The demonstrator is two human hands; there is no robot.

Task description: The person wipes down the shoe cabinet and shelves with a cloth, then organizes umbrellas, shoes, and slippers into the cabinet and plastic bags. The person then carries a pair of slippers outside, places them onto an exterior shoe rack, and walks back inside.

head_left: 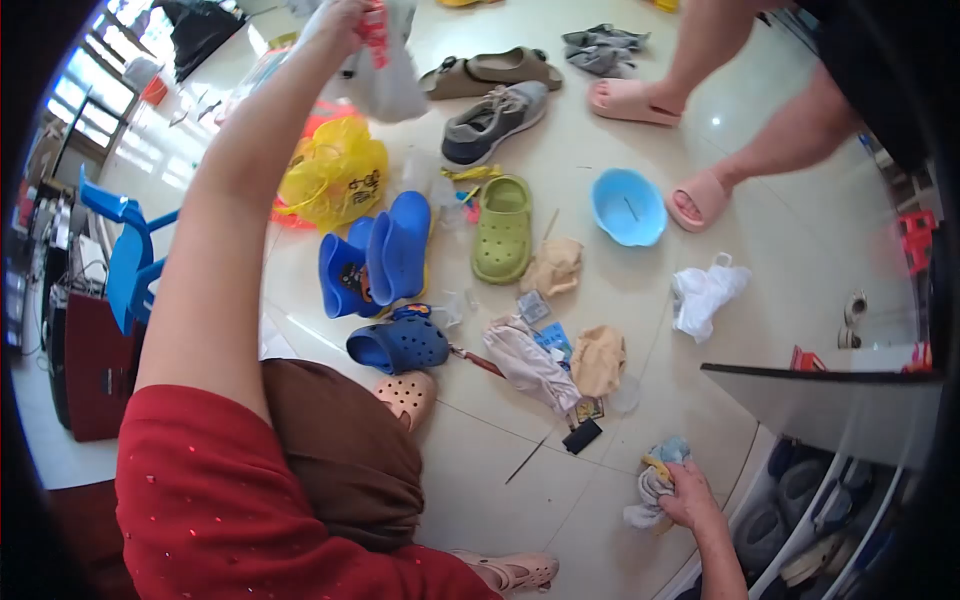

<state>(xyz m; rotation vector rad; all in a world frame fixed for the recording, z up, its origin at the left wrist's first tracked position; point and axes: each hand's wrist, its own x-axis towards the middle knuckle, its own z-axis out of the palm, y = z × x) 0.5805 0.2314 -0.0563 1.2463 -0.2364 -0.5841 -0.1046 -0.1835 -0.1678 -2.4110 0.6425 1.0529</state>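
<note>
Two hands: our left hand (345,12) is gripping the top of a red-printed plastic bag (390,75), its fingers seemingly curled tight; our right hand (688,495) is pinching a cloth bundle (652,492), thumb and fingers closed on it.
Cloth bundle: it is hanging or resting low over the floor (520,410), near the shoe cabinet (820,405), showing white, grey, yellow and pale blue.
Step in hand: we are, by our judgement, picking up soft odds and ends from among the footwear.
Next move: it is calling for a grip that is catching every layer, since a loose fold could slip out.
Footwear: blue rain boots (400,245) are sitting beside a green clog (503,240); a navy clog (400,345) is lying nearer us.
Pink slides (630,102): another person is wearing them, the upper body running out of view.
Hard to make out: the frame's top edge is cutting off part of our left hand; the plastic bag's contents are staying hidden; we are unable to tell whether the bundle is touching the floor, or whether it is socks or rags.
</note>
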